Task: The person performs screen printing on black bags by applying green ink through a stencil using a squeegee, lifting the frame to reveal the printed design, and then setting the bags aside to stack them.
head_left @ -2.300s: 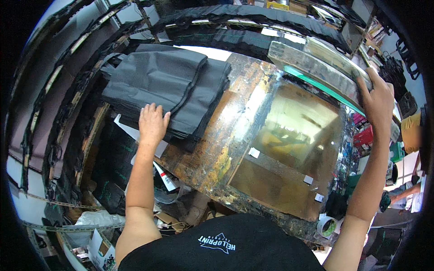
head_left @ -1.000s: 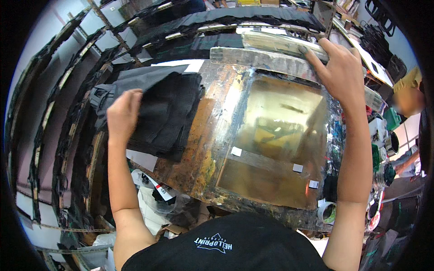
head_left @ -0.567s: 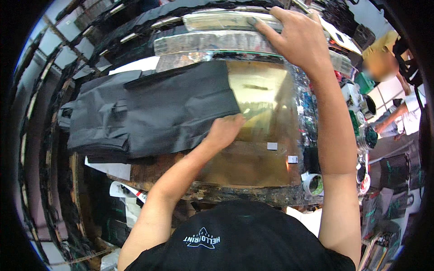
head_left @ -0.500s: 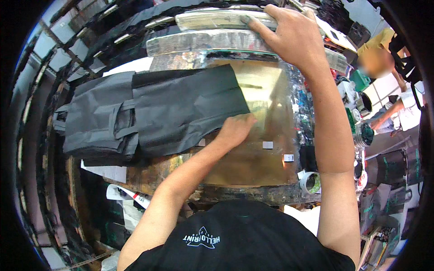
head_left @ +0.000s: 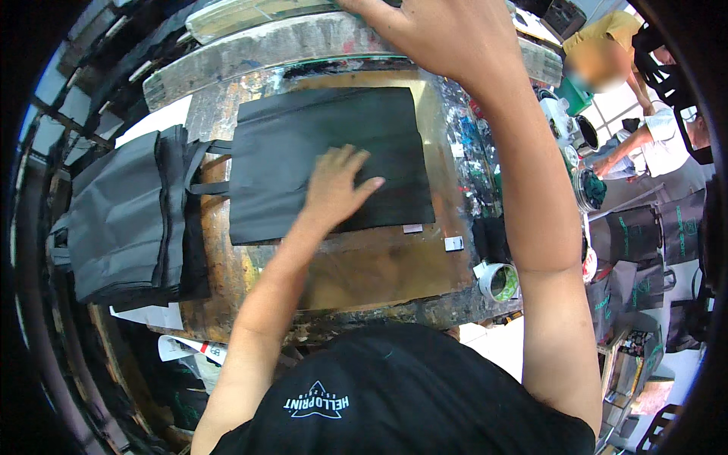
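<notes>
A black fabric bag lies flat over the brownish, shiny board on the worktable, its handles pointing left. My left hand rests on the bag with its fingers spread, holding nothing. At the top edge, my right hand is on a raised, worn wooden frame; its thumb lies along the upper bar, and its other fingers are cut off by the picture's edge. Left of the flat bag sits a thick stack of black bags, their handles showing at both sides.
Small white tabs mark the board. A tape roll stands at the table's near right corner. Pots and jars line the right side. Two people are at the far right, one with a yellow top. Dark racks rise on the left.
The bag has moved right off the stack and now lies flat and squared on the board. My left hand has gone from the bag's edge to its middle, fingers opened. My view has shifted.
</notes>
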A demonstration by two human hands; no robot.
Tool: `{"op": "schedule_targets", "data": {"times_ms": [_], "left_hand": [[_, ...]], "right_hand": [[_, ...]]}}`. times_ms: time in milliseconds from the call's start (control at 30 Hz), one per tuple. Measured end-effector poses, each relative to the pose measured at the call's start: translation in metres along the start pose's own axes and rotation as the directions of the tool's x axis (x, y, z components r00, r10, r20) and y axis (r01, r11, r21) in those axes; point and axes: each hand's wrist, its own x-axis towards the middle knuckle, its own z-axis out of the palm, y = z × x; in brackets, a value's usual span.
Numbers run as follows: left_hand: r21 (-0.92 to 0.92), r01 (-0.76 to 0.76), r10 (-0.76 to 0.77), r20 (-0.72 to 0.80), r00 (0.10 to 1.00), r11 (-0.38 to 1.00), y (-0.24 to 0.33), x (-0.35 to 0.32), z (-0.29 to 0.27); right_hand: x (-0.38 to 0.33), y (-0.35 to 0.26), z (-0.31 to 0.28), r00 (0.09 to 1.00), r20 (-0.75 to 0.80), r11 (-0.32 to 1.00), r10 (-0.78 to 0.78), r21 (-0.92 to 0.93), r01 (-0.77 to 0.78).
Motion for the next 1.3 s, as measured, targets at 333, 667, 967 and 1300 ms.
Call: {"op": "schedule_targets", "data": {"times_ms": [333, 667, 967, 1300], "left_hand": [[0.332, 0.021, -0.053, 0.088, 0.995, 0.943, -0.021, 0.034, 0.035], [0.289, -0.001, -0.004, 0.017, 1.0, 0.957, 0.01, 0.027, 0.05], [0.299, 0.103, -0.07, -0.12, 0.99, 0.949, 0.041, -0.052, 0.076], [0.3, 0.107, -0.088, -0.076, 0.993, 0.948, 0.047, -0.057, 0.075]], "right_hand": [[0.005, 0.007, 0.006, 0.996, 0.085, 0.997, 0.012, 0.078, -0.019], [0.011, -0.011, -0.014, 0.963, 0.265, 0.999, 0.044, 0.009, -0.048], [0.003, 0.002, 0.01, 0.996, 0.093, 0.999, 0.008, -0.037, -0.005], [-0.001, 0.002, 0.003, 0.999, 0.049, 0.994, -0.01, -0.105, 0.015]]}}
